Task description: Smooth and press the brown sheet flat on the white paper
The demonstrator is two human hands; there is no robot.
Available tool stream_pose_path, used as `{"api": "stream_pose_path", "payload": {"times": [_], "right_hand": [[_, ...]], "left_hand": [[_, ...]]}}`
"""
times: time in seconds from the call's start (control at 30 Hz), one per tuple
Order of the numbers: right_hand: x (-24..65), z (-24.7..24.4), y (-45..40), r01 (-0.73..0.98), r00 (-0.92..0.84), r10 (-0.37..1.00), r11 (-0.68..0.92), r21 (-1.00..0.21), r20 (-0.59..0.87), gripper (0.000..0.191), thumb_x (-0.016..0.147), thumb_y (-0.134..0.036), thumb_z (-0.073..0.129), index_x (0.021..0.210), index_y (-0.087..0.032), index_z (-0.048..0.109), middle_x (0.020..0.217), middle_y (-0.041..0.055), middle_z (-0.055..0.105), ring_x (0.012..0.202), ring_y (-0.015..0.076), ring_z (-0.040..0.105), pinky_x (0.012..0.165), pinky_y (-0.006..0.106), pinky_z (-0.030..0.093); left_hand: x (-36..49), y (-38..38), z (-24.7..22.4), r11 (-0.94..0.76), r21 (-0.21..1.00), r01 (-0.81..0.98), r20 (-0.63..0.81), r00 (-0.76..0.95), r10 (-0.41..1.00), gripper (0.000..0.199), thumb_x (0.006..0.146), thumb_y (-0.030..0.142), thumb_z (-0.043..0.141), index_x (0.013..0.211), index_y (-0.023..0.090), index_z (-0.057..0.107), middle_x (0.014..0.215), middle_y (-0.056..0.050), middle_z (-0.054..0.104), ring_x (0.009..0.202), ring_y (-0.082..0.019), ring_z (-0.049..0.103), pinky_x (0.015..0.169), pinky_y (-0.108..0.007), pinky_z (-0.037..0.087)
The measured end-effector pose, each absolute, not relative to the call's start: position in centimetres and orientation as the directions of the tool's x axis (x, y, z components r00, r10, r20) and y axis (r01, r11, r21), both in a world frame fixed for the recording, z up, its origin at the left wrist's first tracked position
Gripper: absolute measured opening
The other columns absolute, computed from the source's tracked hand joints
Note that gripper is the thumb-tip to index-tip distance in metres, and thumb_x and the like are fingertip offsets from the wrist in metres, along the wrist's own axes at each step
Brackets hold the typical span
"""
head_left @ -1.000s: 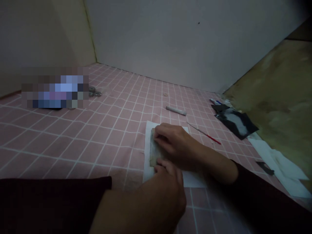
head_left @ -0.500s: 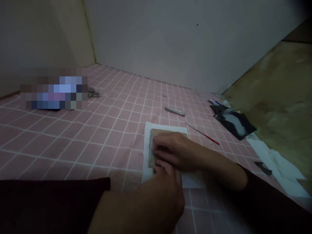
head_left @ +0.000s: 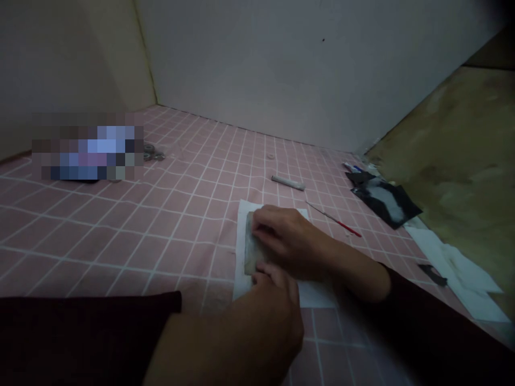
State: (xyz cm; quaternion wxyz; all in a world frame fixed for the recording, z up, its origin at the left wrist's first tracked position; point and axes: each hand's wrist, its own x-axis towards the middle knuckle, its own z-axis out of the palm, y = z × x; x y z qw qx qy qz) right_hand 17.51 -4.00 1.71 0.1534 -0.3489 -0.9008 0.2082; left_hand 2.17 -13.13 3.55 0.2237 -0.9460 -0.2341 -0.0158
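A flat grey-brown slab (head_left: pixel 250 252) lies on a sheet of white paper (head_left: pixel 240 284) in front of me. My right hand (head_left: pixel 284 230) is over the slab's far part, its fingers bent and pressed together; whatever is in them is too small or hidden. Near the slab's close edge, my left hand (head_left: pixel 276 311) has its fingers curled in, the tips against the slab. What it pinches, if anything, I cannot make out. Both hands cover most of the slab, and they nearly touch each other.
Beyond the paper lie a thin red-handled tool (head_left: pixel 338 221) and a grey tube-like stick (head_left: pixel 287 183). To the right are a black sheet with pale powder (head_left: pixel 386 203), white paper strips (head_left: pixel 454 268) and a dark scrap (head_left: pixel 432 274). Several small round items (head_left: pixel 151 151) sit far left, beside a blurred-out patch.
My right hand has moved slightly away from me across the slab, and its forearm has shifted up. The left hand stays almost in place. The view has shifted very little.
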Motion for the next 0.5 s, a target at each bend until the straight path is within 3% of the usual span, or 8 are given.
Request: {"api": "stream_pose_path", "payload": {"times": [0.1,0.2,0.27,0.4,0.5], "right_hand": [[17.8,2.1,-4.1,0.489,-0.772,0.636,0.605,-0.628,0.011,0.010,0.081,-0.010,0.054,0.075,-0.017,0.054,0.072,-0.0024,0.054,0.067,0.0099,0.047,0.063,0.024,0.036],[18.3,2.2,-3.7,0.405,-0.631,0.775,0.307,-0.861,-0.021,0.003,0.082,-0.017,0.057,0.079,-0.017,0.057,0.070,-0.0024,0.055,0.065,0.0098,0.051,0.061,0.023,0.039],[18.6,2.0,-3.1,0.255,-0.553,0.830,0.087,-0.963,-0.071,0.007,0.082,-0.023,0.061,0.083,-0.017,0.058,0.070,-0.0025,0.056,0.064,0.0091,0.053,0.060,0.023,0.041],[19.0,1.6,-2.6,0.015,-0.561,0.795,-0.271,-0.963,-0.232,0.011,0.079,-0.023,0.066,0.085,-0.016,0.059,0.073,-0.0032,0.057,0.059,0.0049,0.051,0.058,0.019,0.040],[19.2,1.4,-2.6,-0.059,-0.586,0.757,-0.396,-0.916,-0.289,0.010,0.078,-0.019,0.066,0.084,-0.015,0.060,0.076,-0.0016,0.059,0.059,0.0040,0.052,0.059,0.017,0.042]], "left_hand": [[2.2,-13.3,3.6,-0.781,-0.425,0.458,0.142,0.886,0.442,0.031,0.084,0.029,0.047,0.100,0.012,0.067,0.098,-0.015,0.066,0.081,-0.023,0.061,0.060,-0.033,0.043],[2.1,-13.4,3.4,-0.771,-0.405,0.492,0.201,0.870,0.450,0.031,0.084,0.029,0.047,0.100,0.012,0.067,0.098,-0.015,0.066,0.082,-0.022,0.060,0.062,-0.032,0.043],[1.9,-13.4,3.3,-0.771,-0.399,0.496,0.229,0.868,0.439,0.031,0.084,0.030,0.048,0.102,0.012,0.067,0.101,-0.015,0.066,0.082,-0.021,0.060,0.063,-0.032,0.043],[1.6,-13.2,3.0,-0.781,-0.439,0.445,0.204,0.896,0.395,0.032,0.084,0.031,0.049,0.103,0.012,0.066,0.103,-0.015,0.066,0.084,-0.021,0.060,0.063,-0.032,0.043],[1.5,-13.0,2.9,-0.788,-0.477,0.388,0.183,0.921,0.343,0.032,0.084,0.031,0.049,0.106,0.013,0.065,0.105,-0.015,0.065,0.089,-0.022,0.061,0.063,-0.031,0.043]]}}
